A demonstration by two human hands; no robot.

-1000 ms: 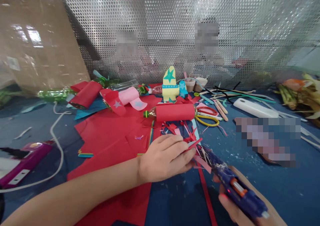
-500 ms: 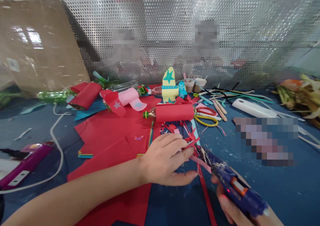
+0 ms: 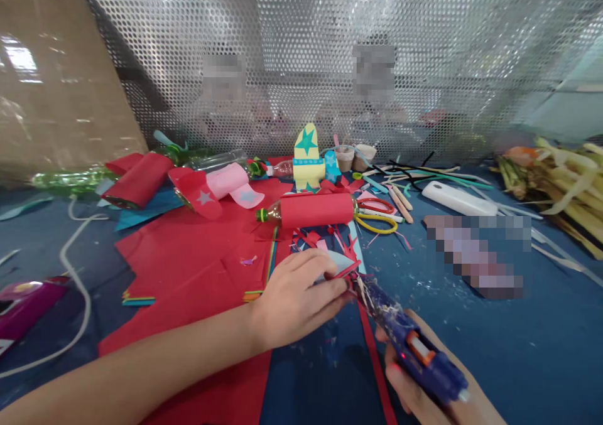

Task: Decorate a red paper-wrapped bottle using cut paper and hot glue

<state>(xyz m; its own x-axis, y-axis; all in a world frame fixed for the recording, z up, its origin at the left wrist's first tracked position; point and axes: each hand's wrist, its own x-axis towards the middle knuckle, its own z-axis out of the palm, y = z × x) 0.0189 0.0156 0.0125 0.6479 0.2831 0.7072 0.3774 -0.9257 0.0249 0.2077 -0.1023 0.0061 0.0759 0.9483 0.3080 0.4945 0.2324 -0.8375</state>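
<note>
My left hand (image 3: 294, 299) is closed, its fingertips pinching a small folded paper piece (image 3: 343, 263), pale blue-grey with a red edge. Wrapped in my right hand (image 3: 400, 375) is a dark blue glue gun (image 3: 396, 324), strung with dried glue and showing a small red light. Its nozzle points up and left, right at the paper by my left fingertips; whether they touch I cannot tell. Just beyond lies a bottle wrapped in red paper (image 3: 318, 210), amid scraps. Below the nozzle a long red paper strip (image 3: 374, 356) runs toward me.
Red paper sheets (image 3: 188, 243) spread under my left forearm. Paper-decorated bottles, including a yellow one with stars (image 3: 307, 145), stand or lie at the back. Scissors (image 3: 377, 224) lie beside the red bottle. A white cord (image 3: 85, 274) and purple power strip (image 3: 32, 302) are at left.
My left fingers have closed from a looser spread into a pinch, and the pale blue-grey piece now shows. A pink strip near the nozzle is out of sight. The view has shifted slightly right.
</note>
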